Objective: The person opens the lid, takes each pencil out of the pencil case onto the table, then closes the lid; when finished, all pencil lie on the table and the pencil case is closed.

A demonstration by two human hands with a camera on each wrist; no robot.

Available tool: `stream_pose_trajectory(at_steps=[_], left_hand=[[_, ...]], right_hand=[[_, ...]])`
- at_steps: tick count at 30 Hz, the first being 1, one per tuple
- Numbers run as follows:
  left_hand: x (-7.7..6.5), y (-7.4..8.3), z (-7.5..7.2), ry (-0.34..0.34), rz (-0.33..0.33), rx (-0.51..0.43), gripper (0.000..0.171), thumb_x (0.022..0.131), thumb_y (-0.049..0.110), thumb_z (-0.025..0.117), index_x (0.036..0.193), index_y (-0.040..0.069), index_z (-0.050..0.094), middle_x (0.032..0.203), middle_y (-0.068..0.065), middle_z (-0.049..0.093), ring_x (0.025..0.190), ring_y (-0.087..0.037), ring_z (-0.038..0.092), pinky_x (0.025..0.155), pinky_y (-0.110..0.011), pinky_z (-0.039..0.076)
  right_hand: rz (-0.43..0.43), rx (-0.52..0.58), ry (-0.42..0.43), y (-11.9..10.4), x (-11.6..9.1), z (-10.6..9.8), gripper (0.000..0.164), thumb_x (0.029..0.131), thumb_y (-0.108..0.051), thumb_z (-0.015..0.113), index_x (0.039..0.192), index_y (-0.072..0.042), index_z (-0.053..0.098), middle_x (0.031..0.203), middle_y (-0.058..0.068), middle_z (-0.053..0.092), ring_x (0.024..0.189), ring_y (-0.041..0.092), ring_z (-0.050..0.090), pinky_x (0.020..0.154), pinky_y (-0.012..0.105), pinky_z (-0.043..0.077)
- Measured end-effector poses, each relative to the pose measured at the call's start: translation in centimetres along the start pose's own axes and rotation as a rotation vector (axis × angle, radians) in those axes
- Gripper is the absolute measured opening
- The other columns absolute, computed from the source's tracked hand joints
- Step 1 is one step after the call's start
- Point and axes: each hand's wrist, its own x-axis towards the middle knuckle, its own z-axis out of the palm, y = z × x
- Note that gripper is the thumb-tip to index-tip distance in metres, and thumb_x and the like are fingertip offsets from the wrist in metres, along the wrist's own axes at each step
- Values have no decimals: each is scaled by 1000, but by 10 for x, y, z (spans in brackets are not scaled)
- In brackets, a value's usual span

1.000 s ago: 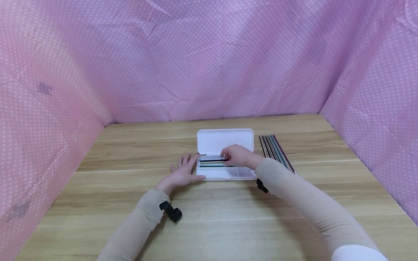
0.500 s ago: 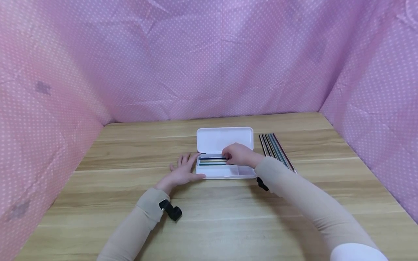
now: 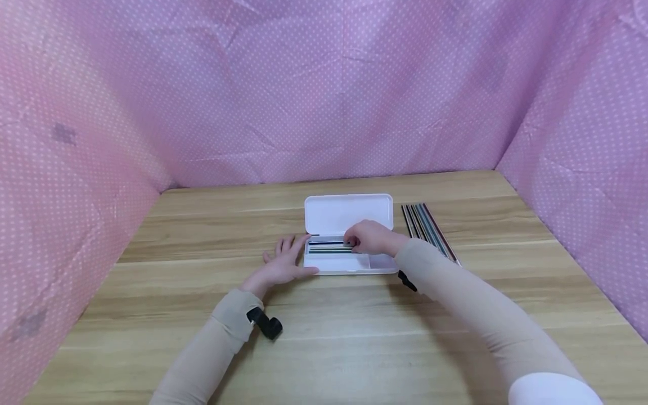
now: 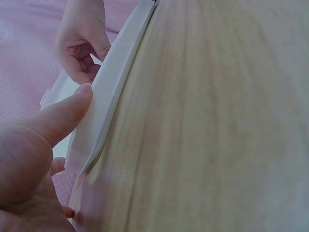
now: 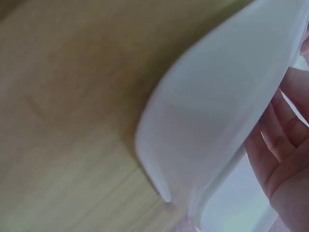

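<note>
A white pencil case (image 3: 338, 265) lies with its lid (image 3: 349, 214) raised. Several thin coloured pencils (image 3: 326, 251) lie lengthwise in its long compartment. My left hand (image 3: 280, 269) is spread at the case's left end, the thumb resting on the front edge and the index finger by the back corner. My right hand (image 3: 372, 237) reaches into the case with curled fingers. It pinches a dark pencil (image 3: 326, 243) near the back; the grip itself is partly hidden. In the left wrist view, the front wall hides the fingertips of that right hand (image 4: 84, 46).
Several more pencils (image 3: 430, 230) lie side by side on the wooden table (image 3: 354, 337), right of the case. A small compartment (image 3: 382, 262) sits at the case's front right. Pink dotted cloth (image 3: 324, 101) hangs behind and at both sides.
My right hand has shifted only slightly over the pencils, its fingers drawn in a little more. The left hand stays put at the case. The head view has tilted slightly.
</note>
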Motion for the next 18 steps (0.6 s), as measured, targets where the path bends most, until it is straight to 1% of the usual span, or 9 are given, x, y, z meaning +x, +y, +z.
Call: stream_pose_trajectory(at_steps=[5, 11, 15, 18], left_hand=[[-1, 1, -1, -2, 2, -9, 89, 80, 52, 68, 151, 29, 19, 157, -19, 5, 141, -46, -5, 99, -75, -7], [-1, 0, -2, -8, -3, 2, 90, 80, 54, 67, 151, 31, 17, 157, -18, 5, 141, -45, -5, 100, -75, -6], [0, -1, -2, 1, 4, 8, 89, 80, 53, 67, 151, 30, 18, 157, -18, 6, 141, -46, -4, 99, -76, -6], [0, -1, -1, -5, 2, 1, 89, 80, 53, 67, 151, 30, 18, 157, -18, 5, 141, -46, -5, 99, -75, -6]], right_hand=[[-48, -19, -22, 1, 4, -1, 16, 82, 0, 65, 96, -8, 72, 81, 1, 64, 76, 13, 54, 77, 30, 47], [-66, -39, -47, 0, 7, -1, 16, 82, 4, 61, 86, -9, 69, 72, -1, 54, 72, 13, 48, 72, 27, 41], [-72, -49, -45, 1, 7, 0, 14, 83, 3, 61, 86, -10, 68, 72, -2, 52, 73, 14, 47, 73, 28, 40], [-73, -31, -48, 1, 6, 0, 13, 84, 3, 63, 88, -9, 68, 72, -1, 53, 73, 13, 47, 73, 28, 41]])
